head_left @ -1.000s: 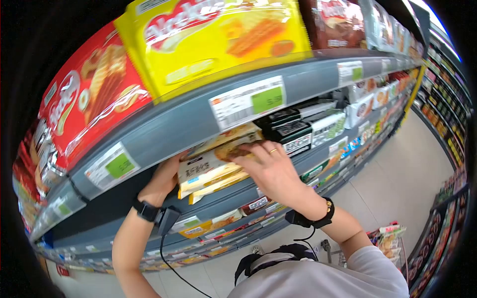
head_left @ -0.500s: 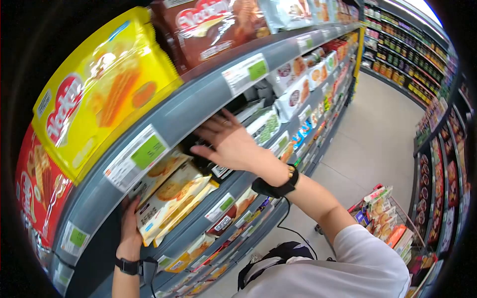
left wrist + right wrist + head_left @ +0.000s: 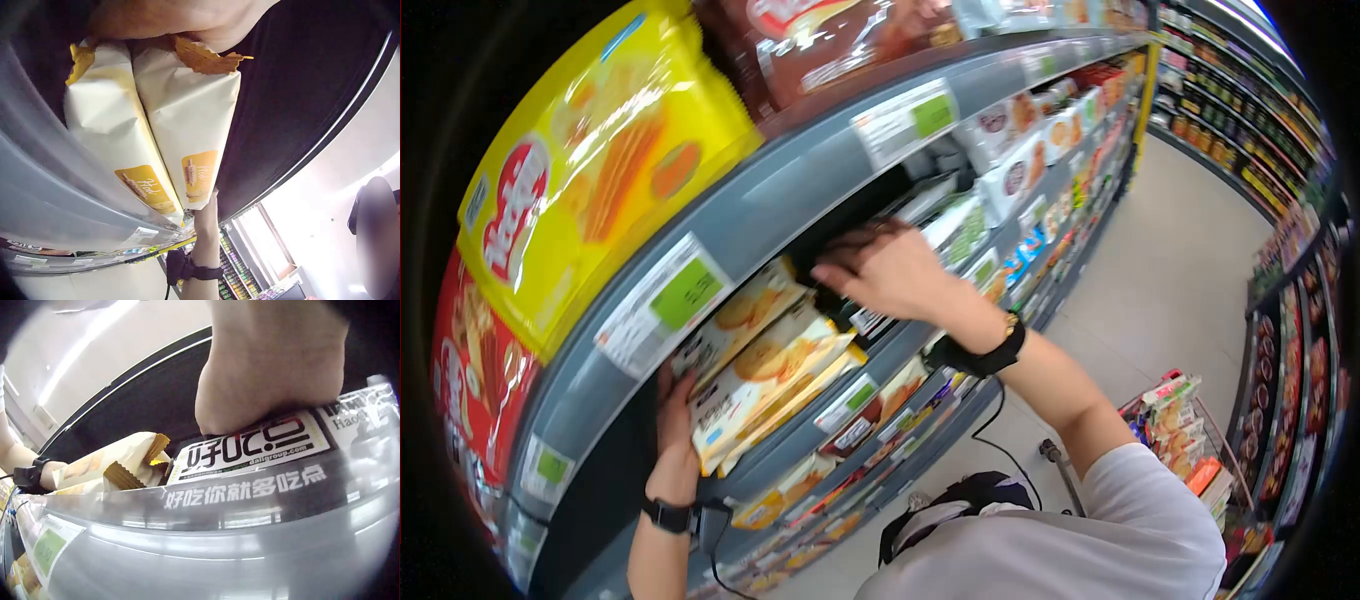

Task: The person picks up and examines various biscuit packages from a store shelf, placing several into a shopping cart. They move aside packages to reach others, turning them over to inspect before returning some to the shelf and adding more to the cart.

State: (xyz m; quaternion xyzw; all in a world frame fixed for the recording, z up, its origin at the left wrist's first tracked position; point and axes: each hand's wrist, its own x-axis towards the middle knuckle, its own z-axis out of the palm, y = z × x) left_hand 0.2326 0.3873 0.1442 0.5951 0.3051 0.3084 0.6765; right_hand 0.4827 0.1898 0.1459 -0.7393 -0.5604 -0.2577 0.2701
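Note:
Cream biscuit packs with yellow edges lie stacked on the shelf below the top ledge. My left hand rests against their left end, its fingers partly hidden behind them. In the left wrist view, that hand touches the crimped ends of two cream packs. Just right of the stack, my right hand reaches in over dark packs, thumb extended and other fingers blurred. The right wrist view has this hand over a black-and-white pack, fingertips hidden.
A grey shelf ledge with price tags runs above both hands. Large yellow and brown bags stand on top. White and green packs sit farther right. A loaded cart stands on the floor at lower right.
My right hand has gone from the cream packs to the dark packs on their right. My left hand stays at the stack's left end. The head view has swung right.

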